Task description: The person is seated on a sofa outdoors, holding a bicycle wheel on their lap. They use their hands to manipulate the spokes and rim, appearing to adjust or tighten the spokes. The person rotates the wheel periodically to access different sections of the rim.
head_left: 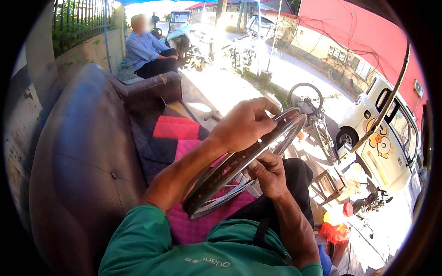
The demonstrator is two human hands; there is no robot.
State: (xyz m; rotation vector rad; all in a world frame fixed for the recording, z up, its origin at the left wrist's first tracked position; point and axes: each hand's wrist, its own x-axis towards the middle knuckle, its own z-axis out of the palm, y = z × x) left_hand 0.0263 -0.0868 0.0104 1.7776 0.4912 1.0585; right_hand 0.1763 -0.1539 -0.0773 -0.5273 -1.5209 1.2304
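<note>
A bicycle wheel rim [235, 162] with thin metal spokes stands tilted over my lap, its dark outer face with small holes turned up toward me. My left hand [244, 126] reaches across to the far part of the rim. Its thumb and fingers are pinched together against the outer face; whatever small thing they may hold is too small to make out. On the right side, my right hand [270, 174] is closed on the rim from its inner side, thumb near the edge. Part of the spokes is hidden by the rim and my hands.
A brown padded sofa [87, 156] with a pink and dark quilted cover [184, 152] lies left and under me. A seated person [149, 48] is beyond it. To the right are a lying bicycle [317, 119], a metal stand [328, 186], a red plastic bag [335, 233] and a white van [382, 138].
</note>
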